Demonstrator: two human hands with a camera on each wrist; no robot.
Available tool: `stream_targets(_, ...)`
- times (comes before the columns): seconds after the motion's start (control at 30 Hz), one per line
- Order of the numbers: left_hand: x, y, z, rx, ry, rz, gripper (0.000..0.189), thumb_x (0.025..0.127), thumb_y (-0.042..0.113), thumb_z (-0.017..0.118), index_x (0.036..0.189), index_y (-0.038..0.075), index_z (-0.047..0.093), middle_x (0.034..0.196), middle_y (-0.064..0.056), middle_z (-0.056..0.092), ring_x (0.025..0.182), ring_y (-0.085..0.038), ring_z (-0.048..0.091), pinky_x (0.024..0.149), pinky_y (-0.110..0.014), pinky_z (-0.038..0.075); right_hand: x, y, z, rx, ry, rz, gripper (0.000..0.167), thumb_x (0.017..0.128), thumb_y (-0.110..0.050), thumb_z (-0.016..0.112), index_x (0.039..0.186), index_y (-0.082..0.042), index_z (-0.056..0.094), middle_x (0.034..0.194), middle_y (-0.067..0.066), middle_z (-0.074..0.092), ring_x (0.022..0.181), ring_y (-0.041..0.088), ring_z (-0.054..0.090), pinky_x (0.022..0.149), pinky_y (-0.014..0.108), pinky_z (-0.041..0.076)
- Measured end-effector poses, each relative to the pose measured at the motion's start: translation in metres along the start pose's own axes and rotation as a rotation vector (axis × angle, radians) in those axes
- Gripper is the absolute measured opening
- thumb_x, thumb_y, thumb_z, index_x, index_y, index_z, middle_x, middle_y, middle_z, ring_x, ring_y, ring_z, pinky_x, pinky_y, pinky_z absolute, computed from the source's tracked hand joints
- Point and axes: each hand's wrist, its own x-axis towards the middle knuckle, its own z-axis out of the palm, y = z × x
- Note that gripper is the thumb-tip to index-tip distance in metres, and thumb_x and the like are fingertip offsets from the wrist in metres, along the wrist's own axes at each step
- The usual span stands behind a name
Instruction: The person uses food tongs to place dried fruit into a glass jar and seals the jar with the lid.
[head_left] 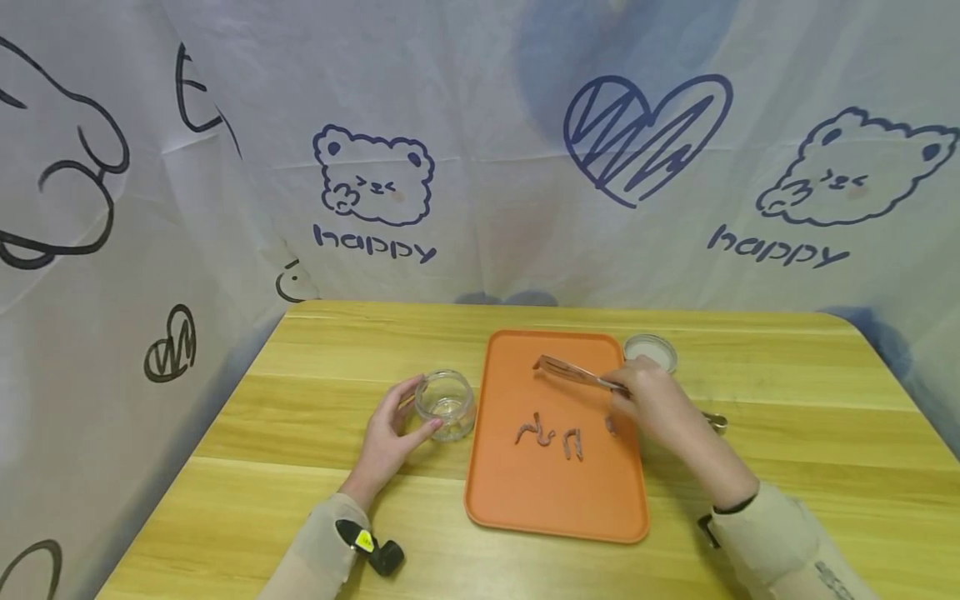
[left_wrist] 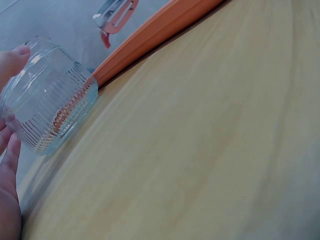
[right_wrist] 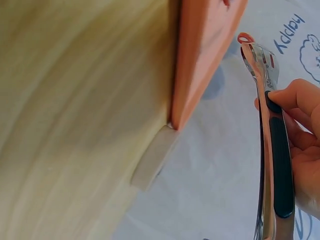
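My left hand [head_left: 384, 442] curls its fingers and thumb round a clear glass jar [head_left: 446, 408], which stands open-topped on the table just left of an orange tray [head_left: 555, 504]. Ribbed glass shows on the jar's lower wall in the left wrist view. Metal tongs [right_wrist: 281, 165] with dark grips are held in my right hand [head_left: 658, 406] above the tray. At their tips is a small reddish-brown, worm-like piece [head_left: 537, 364], raised over the tray's far part. Several similar curled pieces [head_left: 573, 443] lie on the middle of the tray.
A round, pale lid [head_left: 651, 350] lies beyond the tray's far right corner, close to my right hand. Under everything is a wood-grain table [head_left: 810, 433]. A white cloth [head_left: 495, 183] with drawings hangs behind it and at the left.
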Motion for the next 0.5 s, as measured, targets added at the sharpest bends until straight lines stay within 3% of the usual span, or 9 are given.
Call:
stream_targets(0.23,0.000,-0.002,-0.001,-0.005,-0.005,0.001,0.066,0.082,-0.002,0.072,0.138,-0.007,0.038,0.141,-0.022,0.040,0.131,-0.037,0.038,0.110,-0.042,0.032,0.003,-0.015,-0.009,-0.012,0.039,-0.063,0.019,0.079,0.005,0.068,0.097,0.002,0.072,0.080,0.005,0.064,0.077,0.021,0.056,0.063,0.034,0.051)
stream_targets(0.5,-0.001,-0.003,0.000,-0.010,-0.004,-0.001,0.066,0.082,-0.002,0.072,0.139,-0.007,0.038,0.141,-0.022,0.040,0.131,-0.036,0.037,0.110,-0.041,0.033,0.007,-0.035,-0.015,-0.003,0.098,-0.148,0.019,0.078,0.004,0.069,0.096,0.001,0.072,0.081,0.005,0.065,0.079,0.022,0.058,0.064,0.034,0.053)
